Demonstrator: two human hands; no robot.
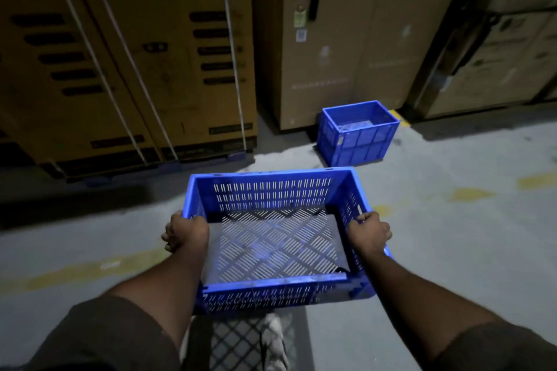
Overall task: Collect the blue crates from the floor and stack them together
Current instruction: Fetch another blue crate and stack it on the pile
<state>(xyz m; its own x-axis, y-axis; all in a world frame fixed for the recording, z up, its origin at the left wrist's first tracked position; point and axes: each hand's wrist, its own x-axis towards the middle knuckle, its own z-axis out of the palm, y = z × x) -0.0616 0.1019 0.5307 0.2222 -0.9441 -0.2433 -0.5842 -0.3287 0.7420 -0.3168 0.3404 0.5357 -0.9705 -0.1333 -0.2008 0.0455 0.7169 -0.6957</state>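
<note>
A blue slotted plastic crate (272,193) hangs in front of me above the floor, empty, its perforated bottom showing. My left hand (184,232) grips its left rim and my right hand (369,232) grips its right rim. A second blue crate (358,141) stands upright on the grey floor farther ahead, slightly to the right, against a tall cardboard box. Something pale lies in its bottom, too dim to tell what.
Tall strapped cardboard cartons (126,63) fill the left and a plain brown carton (337,39) stands behind the far crate. More boxes on racking (497,54) are at the right. Worn yellow lines (470,194) cross the concrete floor. My shoe (272,337) shows below the held crate.
</note>
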